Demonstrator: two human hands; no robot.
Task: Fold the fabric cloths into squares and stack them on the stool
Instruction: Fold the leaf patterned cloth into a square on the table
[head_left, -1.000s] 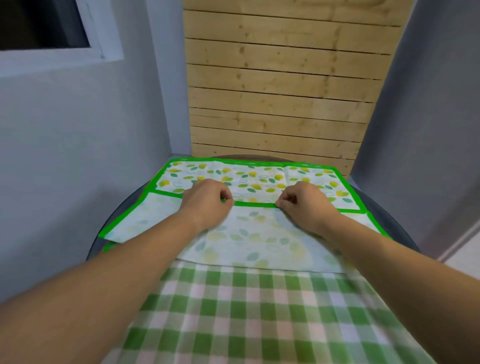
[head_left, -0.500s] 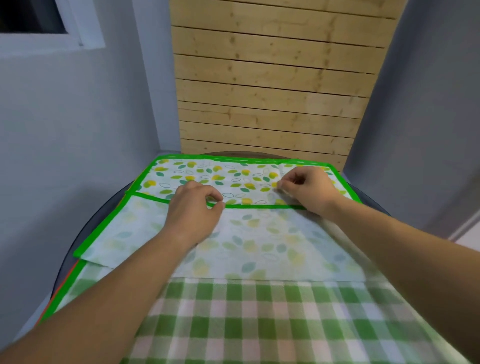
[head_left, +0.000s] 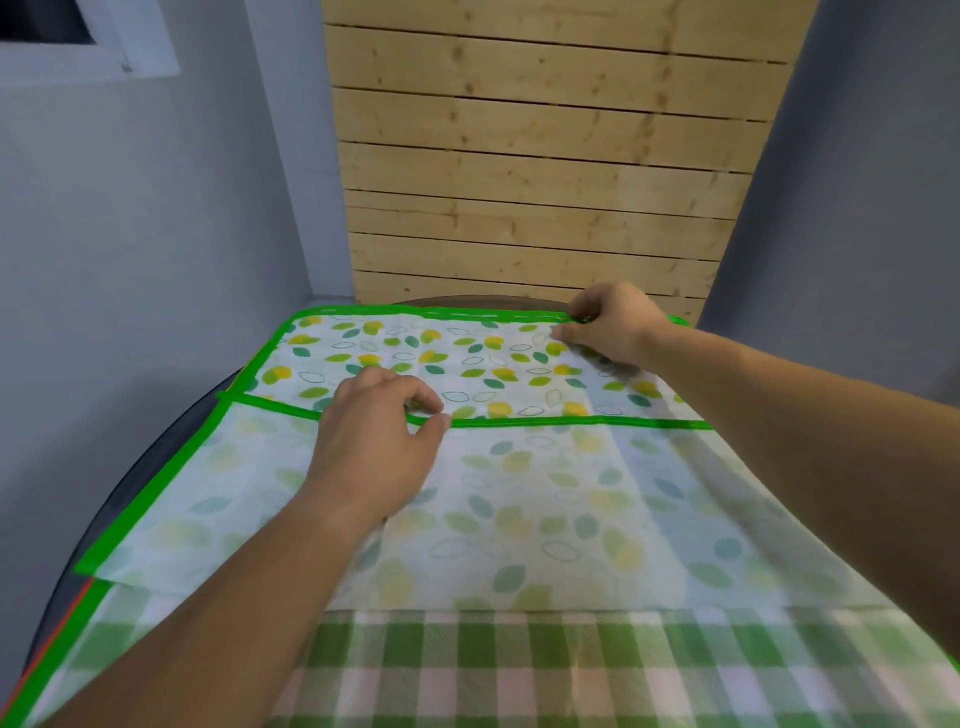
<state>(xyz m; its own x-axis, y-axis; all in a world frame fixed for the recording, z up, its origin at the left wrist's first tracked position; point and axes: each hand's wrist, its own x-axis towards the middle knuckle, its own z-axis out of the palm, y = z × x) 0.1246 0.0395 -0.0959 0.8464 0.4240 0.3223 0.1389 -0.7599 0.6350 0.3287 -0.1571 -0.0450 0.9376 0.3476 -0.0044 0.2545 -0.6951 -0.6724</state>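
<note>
The leaf-print cloth (head_left: 519, 493) with the bright green hem is lying flat, its near half folded over and showing the pale underside. It's sitting on top of a green checked cloth (head_left: 519, 670).

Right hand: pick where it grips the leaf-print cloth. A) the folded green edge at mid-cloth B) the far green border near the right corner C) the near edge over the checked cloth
B: the right hand pinches the far green border of the leaf-print cloth, near its right corner.
</note>
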